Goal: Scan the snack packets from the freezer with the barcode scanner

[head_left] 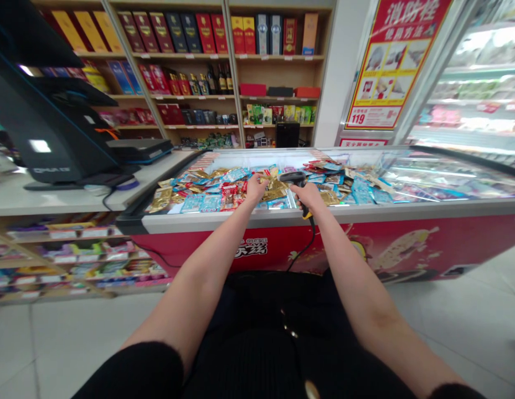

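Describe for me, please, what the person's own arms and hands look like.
The left hand and right hand are bare, without gloves. The forearms are uncovered too, with no watch or bracelet visible. Higher up, the left sleeve and right sleeve are black, with no markings showing.

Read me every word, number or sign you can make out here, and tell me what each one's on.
"消防栓": top of the red poster.
"使用方法": just beneath, same poster.
"119": the poster's lower left.
"灭火器", partly cut off: red sign below it.
Freezer front: Chinese lettering, partly hidden, unclear.
Black terminal: brand lettering too blurred.
Packets, shelf boxes: too small or blurred to read.
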Available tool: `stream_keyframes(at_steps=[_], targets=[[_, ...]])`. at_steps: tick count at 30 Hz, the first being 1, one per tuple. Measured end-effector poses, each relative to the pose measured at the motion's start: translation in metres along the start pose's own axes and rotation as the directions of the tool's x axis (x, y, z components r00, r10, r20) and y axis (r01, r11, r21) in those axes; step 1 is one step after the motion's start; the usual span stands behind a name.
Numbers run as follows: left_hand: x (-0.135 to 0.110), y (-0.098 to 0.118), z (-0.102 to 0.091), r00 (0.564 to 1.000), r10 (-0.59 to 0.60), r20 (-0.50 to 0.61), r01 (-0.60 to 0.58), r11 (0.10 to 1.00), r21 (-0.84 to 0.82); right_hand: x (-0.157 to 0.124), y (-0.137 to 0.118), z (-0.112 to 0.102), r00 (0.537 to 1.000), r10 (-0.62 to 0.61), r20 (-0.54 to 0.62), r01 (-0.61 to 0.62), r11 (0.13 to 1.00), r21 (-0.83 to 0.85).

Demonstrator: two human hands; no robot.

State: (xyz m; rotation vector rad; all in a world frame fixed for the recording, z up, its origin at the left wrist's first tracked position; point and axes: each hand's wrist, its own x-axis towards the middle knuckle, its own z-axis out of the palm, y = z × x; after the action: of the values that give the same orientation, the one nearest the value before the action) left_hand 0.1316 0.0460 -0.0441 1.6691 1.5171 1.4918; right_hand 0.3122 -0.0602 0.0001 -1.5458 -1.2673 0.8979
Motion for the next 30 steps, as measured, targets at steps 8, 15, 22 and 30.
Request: stream_keyframes(at_steps=[8, 15, 22, 30], targets=[[0.002, 0.024, 0.061, 0.987, -0.105, 0.118, 0.110, 0.993, -0.035, 0.019, 0.021, -0.043, 0.992, 0.077, -0.095, -0.064, 0.990, 0.128], [-0.004, 0.057, 0.116, 0.960, -0.149, 0.239, 0.186, 0.973, -0.139, 0.035, 0.036, -0.091, 0.968, 0.127, -0.217, -0.075, 0.970, 0.230], [-0.009, 0.073, 0.146, 0.947, -0.021, 0.321, 0.021, 1.000, 0.003, 0.037, 0.046, -0.116, 0.946, 0.161, -0.280, -0.089, 0.963, 0.253], [-0.015, 0.061, 0.150, 0.907, 0.085, 0.412, -0.184, 0.961, 0.205, 0.039, 0.061, -0.105, 0.957, 0.165, -0.240, -0.113, 0.969, 0.218]])
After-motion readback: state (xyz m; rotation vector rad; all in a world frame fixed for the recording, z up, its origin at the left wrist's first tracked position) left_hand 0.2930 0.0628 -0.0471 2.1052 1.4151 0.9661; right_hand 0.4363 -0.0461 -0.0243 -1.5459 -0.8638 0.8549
